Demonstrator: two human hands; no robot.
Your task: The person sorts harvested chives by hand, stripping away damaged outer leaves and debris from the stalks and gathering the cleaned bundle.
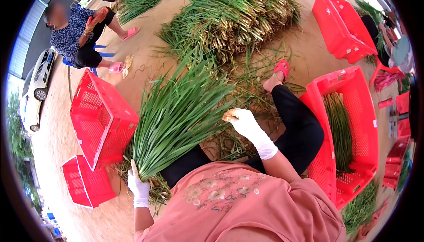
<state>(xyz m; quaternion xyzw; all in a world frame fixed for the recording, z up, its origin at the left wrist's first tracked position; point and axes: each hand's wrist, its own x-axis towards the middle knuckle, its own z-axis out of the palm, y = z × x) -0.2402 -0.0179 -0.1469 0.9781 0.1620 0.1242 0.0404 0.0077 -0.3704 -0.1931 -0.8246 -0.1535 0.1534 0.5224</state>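
Note:
My left hand (139, 188), in a white glove, is wrapped round the gathered end of a large bunch of garlic chives (176, 122). The long green leaves fan up and to the right across my lap. My right hand (243, 123), also gloved and brown at the fingertips, is raised beside the right edge of the bunch with its fingers pinched together. Whether anything lies in that pinch I cannot make out. Ahead of me a big heap of chives (234, 16) rests on the ground, pale stem ends facing right and towards me.
At my right a red crate (316, 171) holds bundled chives (338, 131). Another red crate (340, 23) stands farther back. Two more crates (84, 122) (90, 182) are at my left. Loose leaves (260, 94) litter the ground. A person (73, 34) sits at upper left; others work at the edges.

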